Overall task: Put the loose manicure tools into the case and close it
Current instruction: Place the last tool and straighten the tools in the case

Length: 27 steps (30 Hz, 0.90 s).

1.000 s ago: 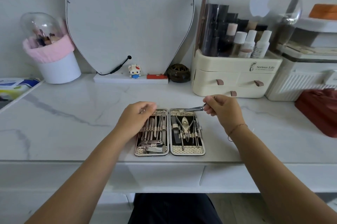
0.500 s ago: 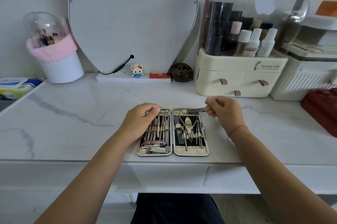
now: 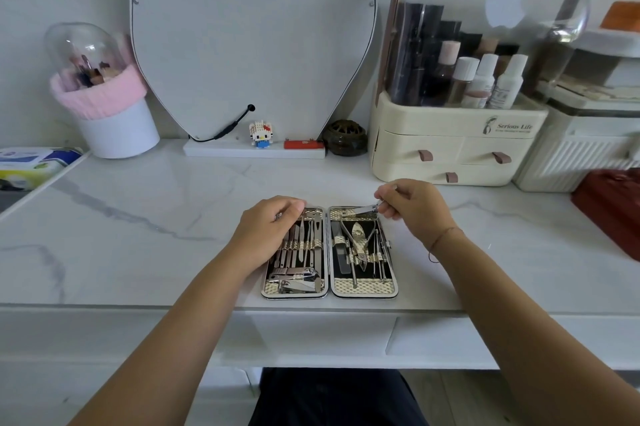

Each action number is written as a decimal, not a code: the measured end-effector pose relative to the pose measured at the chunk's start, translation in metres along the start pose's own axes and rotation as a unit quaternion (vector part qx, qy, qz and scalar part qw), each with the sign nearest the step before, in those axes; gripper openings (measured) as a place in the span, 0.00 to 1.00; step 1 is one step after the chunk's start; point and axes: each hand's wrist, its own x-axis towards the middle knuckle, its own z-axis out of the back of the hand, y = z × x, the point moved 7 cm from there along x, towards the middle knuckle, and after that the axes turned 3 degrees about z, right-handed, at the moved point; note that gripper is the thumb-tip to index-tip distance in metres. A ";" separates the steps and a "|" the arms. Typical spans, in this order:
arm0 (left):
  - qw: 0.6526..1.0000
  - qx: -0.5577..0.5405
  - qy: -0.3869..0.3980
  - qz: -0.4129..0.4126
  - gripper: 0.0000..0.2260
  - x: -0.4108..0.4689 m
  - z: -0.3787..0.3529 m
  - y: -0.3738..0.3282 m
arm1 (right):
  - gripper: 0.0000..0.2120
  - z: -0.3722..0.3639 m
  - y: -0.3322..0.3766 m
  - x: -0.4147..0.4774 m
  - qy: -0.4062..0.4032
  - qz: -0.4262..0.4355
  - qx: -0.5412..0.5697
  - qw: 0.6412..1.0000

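Both bare forearms enter from the bottom corners, angled inward and forward. Left grip [image 3: 268, 228] is palm down, knuckles up, fingers curled under at the far end. It lies on the left half of the open gold-trimmed manicure case [image 3: 363, 288]; can't tell whether its fingers pinch anything. Right grip [image 3: 415, 209] has thumb and forefinger pinching one end of a small silver metal nail clipper [image 3: 360, 210], which points left toward the other grip; the remaining fingers are curled in. Thin brown cord bracelet [image 3: 445, 239] round the right wrist. The two grips are apart, not touching.
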 end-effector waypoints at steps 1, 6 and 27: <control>1.000 0.000 0.000 0.001 0.15 0.000 0.000 0.000 | 0.09 -0.003 0.003 0.002 0.011 0.005 -0.022 1.000; 1.000 -0.003 -0.001 0.003 0.16 0.000 0.000 0.000 | 0.08 -0.015 0.018 0.005 0.074 0.058 -0.226 0.970; 1.000 -0.009 0.001 0.003 0.16 0.001 0.000 0.001 | 0.08 -0.035 0.024 0.003 0.140 0.160 -0.336 0.918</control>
